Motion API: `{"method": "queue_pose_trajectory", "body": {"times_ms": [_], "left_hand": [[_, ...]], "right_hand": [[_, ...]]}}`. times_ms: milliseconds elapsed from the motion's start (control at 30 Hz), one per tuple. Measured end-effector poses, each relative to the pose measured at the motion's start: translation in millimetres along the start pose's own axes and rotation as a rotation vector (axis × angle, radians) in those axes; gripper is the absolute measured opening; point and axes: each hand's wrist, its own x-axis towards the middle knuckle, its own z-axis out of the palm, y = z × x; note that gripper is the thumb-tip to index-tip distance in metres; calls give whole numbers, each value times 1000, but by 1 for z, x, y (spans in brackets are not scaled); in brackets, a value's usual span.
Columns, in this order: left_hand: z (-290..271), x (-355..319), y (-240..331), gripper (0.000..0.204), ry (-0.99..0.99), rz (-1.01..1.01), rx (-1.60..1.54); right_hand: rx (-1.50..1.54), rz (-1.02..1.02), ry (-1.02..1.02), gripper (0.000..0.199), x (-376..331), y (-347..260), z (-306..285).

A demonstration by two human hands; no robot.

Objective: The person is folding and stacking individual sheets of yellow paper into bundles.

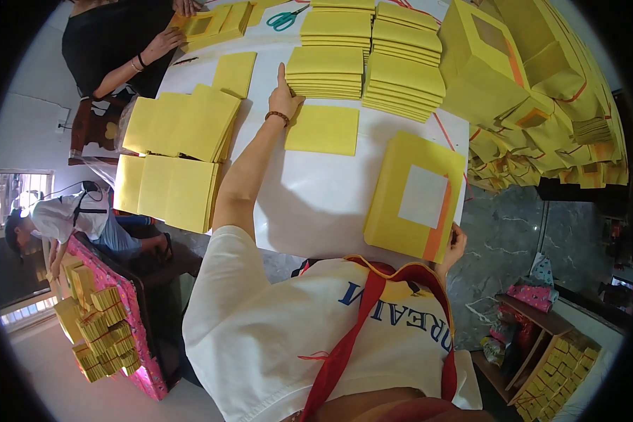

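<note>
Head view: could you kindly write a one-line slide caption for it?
Left hand reaches a flat yellow paper sheet on the white table; right hand grips a stack of yellow windowed envelopes.

Your right hand (455, 247) is mostly tucked behind the windowed yellow envelope (416, 197), so you only see the fingertips curling round its lower right corner, and the grip itself is hidden. Your left hand (284, 95) covers the near corner of the stack of yellow sheets (325, 70), and whether it pinches a sheet can't be told. The person in black (112, 42) across the table is cut off by the top rim. The heap of folded envelopes (548, 105) smears out toward the right rim, too bent to count.
</note>
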Motion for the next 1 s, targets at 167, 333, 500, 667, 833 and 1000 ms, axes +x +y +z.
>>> {"method": "queue_pose_trajectory", "body": {"times_ms": [167,333,500,667,833,1000], "left_hand": [[-9,-10,-1,100,29,-101,-193],[-12,-69,4,60,158,88,148],[3,-128,32,61,26,470,453],[23,-126,19,64,-192,494,639],[31,-111,38,69,-296,432,644],[25,-109,27,70,-370,434,549]], "right_hand": [[59,25,0,18,2,-1,2],[51,31,-6,19,0,4,-3],[-36,-101,2,17,-2,-7,-5],[-43,-86,-4,17,-3,2,1],[-24,-98,30,16,3,9,-5],[-214,-345,210,13,5,20,14]]}}
